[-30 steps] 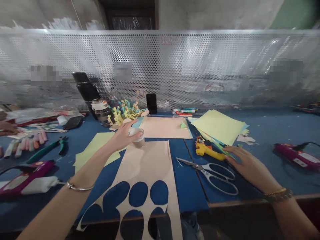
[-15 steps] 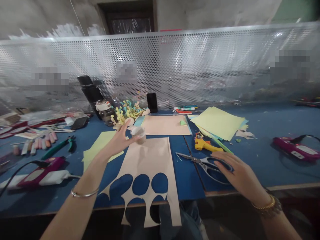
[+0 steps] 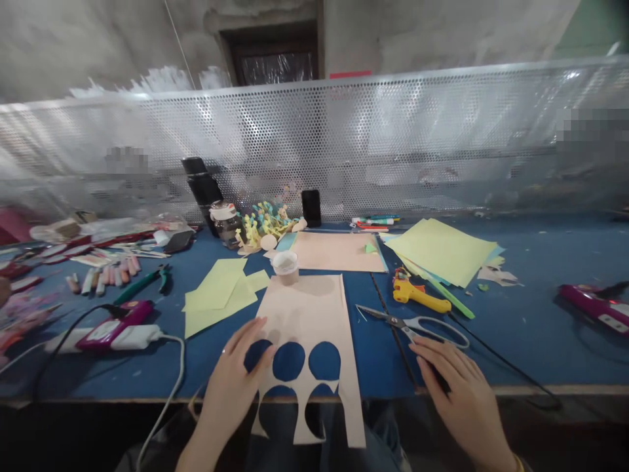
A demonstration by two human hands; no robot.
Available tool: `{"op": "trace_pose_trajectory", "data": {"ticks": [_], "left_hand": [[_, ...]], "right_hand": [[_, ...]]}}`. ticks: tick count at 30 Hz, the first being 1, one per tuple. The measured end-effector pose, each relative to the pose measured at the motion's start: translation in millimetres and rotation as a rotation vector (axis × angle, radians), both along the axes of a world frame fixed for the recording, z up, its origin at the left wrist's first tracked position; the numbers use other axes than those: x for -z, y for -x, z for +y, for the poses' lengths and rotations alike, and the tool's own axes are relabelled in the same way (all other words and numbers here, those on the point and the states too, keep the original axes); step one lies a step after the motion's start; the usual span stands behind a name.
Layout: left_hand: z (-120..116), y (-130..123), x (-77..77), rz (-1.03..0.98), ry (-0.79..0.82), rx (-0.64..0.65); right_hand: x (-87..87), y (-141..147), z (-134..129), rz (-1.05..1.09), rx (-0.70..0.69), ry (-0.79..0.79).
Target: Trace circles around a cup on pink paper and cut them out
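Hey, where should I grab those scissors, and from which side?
Probably by the handle loops, coming from the right with the right hand: the scissors lie flat, blades pointing left and away, loops toward the right, where that hand partly covers the nearer one.

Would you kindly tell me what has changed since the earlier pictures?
The left hand has let go of the white cup and drawn back to the holes of the cut sheet. The right hand has moved back from beside the yellow tool to the scissors. Cup, tool and scissors stay put.
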State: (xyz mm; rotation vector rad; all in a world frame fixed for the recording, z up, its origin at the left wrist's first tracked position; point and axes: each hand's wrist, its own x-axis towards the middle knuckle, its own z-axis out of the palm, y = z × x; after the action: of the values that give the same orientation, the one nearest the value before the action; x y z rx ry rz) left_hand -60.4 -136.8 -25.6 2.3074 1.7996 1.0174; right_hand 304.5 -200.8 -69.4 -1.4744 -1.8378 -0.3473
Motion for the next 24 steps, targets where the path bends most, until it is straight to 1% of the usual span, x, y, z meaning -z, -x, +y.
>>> {"op": "trace_pose_trajectory", "data": {"ticks": [2, 4, 9, 12, 15, 18, 20, 22, 24], "left_hand": [[-3, 0, 6.9, 0.005, -0.015, -0.028], [-4, 0, 7.8, -0.006, -0.002, -0.047], [2, 5, -2.7, -0.021, 0.074, -0.051], [9, 16, -11.1, -0.015, 0.077, -0.044], [19, 23, -24.3, 0.011, 0.09, -0.049], [39, 20, -46.0, 0.069, 0.17, -0.008], [62, 12, -61.5, 0.094, 0.159, 0.046], [90, 0, -72.4, 0.099, 0.159, 0.11], [119, -13, -76.5, 0.097, 0.196, 0.138]], "right_hand": [[4.6, 2, 1, -0.019, 0.016, -0.038], [7.1, 2, 3, -0.022, 0.042, -0.07], [7.5, 4, 5, -0.022, 0.065, -0.098], [-1.7, 4, 6, 0.008, 0.066, -0.068], [-24.2, 7, 8, 0.051, 0.03, -0.076], [-49.6, 19, 13, 0.099, -0.08, -0.094], [-59.2, 32, 15, 0.105, -0.145, -0.076], [-60.6, 47, 16, 0.081, -0.209, -0.018], [-55.9, 60, 15, 0.039, -0.275, 0.069]]}}
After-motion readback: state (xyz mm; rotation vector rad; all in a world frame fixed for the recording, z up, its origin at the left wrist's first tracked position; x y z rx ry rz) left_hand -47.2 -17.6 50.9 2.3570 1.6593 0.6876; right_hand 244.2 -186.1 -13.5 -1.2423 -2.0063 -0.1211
